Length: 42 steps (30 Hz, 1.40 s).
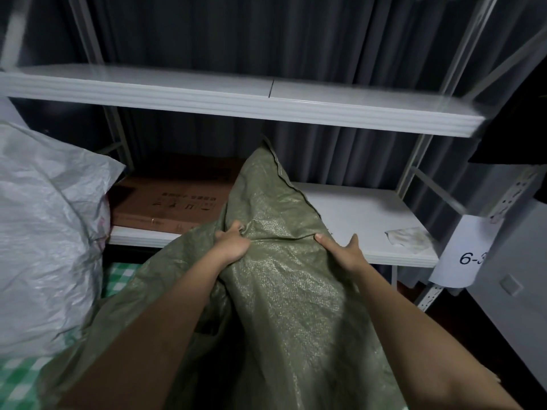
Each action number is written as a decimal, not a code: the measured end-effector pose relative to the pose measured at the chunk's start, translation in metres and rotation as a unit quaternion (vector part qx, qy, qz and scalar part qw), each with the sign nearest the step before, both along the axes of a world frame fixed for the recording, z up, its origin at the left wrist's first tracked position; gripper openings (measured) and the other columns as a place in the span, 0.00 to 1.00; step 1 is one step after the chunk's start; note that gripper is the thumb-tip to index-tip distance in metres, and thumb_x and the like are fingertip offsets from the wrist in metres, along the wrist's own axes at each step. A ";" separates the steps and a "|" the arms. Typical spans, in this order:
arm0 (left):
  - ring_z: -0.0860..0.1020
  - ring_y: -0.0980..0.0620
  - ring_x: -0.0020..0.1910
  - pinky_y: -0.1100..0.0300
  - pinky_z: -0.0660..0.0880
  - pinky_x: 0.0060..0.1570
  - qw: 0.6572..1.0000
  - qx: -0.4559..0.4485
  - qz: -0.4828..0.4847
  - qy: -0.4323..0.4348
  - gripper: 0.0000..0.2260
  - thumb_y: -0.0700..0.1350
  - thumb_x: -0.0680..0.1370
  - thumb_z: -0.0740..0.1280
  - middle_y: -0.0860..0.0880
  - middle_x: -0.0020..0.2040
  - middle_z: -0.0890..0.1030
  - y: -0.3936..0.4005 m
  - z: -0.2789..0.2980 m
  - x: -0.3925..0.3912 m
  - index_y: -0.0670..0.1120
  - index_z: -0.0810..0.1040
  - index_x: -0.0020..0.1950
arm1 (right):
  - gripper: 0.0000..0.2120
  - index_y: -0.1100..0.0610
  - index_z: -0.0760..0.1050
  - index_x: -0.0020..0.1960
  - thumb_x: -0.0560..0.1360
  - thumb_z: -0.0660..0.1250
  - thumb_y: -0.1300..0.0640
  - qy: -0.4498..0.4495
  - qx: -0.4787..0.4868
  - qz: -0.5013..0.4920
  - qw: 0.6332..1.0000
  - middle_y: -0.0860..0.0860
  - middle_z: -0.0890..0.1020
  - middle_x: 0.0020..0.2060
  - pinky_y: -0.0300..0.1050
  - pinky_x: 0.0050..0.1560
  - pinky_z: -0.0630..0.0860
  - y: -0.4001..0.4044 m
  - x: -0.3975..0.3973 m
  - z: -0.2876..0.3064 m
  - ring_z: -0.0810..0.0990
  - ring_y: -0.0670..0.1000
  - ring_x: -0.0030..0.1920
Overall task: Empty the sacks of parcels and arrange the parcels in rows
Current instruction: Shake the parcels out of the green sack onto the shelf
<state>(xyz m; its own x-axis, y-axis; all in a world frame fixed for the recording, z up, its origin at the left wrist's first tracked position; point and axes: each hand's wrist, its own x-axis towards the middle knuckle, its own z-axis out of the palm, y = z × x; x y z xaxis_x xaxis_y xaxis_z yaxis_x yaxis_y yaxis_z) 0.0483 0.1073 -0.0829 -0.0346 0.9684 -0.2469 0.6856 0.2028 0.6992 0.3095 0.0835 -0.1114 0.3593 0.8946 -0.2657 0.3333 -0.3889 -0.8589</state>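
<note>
Scene was dim overall; light fell from above and in front, brightening the upper shelf point(236, 93) and raising a sheen on the green sack point(281, 276); forearms and lower frame lay in deep shadow; wide-angle bending at edges; left margin showed motion blur.

Head view: single wide-angle camera, worn at head height, facing forward and down. Close over both forearms; white shelving unit point(266, 105) near ahead, dark curtain point(236, 39) behind. No second view.
</note>
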 end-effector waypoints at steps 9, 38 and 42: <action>0.68 0.37 0.66 0.47 0.65 0.66 0.999 -0.012 -0.027 0.030 0.21 0.49 0.80 0.61 0.36 0.72 0.60 0.002 0.003 -0.001 0.50 0.61 0.72 | 0.34 0.66 0.74 0.64 0.76 0.61 0.35 -0.051 0.035 -0.020 0.998 0.62 0.78 0.60 0.50 0.60 0.70 0.008 -0.021 -0.003 0.76 0.62 0.60; 0.59 0.40 0.75 0.45 0.59 0.73 0.996 0.065 0.011 -0.060 0.53 0.63 0.67 0.74 0.39 0.77 0.54 -0.016 0.016 -0.057 0.54 0.42 0.79 | 0.17 0.67 0.75 0.50 0.83 0.56 0.54 0.003 0.362 -0.025 0.932 0.57 0.79 0.42 0.47 0.50 0.71 0.021 -0.115 0.126 0.77 0.53 0.45; 0.59 0.41 0.75 0.47 0.58 0.73 0.993 0.085 0.009 -0.085 0.49 0.60 0.69 0.74 0.40 0.77 0.56 -0.019 0.013 -0.054 0.54 0.43 0.79 | 0.15 0.64 0.74 0.43 0.83 0.58 0.56 -0.020 0.406 -0.021 0.914 0.57 0.78 0.38 0.46 0.45 0.70 0.024 -0.125 0.149 0.75 0.52 0.41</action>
<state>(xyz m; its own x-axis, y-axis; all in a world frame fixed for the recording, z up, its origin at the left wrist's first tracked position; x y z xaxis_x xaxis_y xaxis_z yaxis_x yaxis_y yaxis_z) -0.0062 0.0883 -0.0694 -0.0244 0.9961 -0.0842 0.5524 0.0837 0.8294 0.1843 0.1078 0.0381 0.3923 0.7765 0.4931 0.3702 0.3575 -0.8574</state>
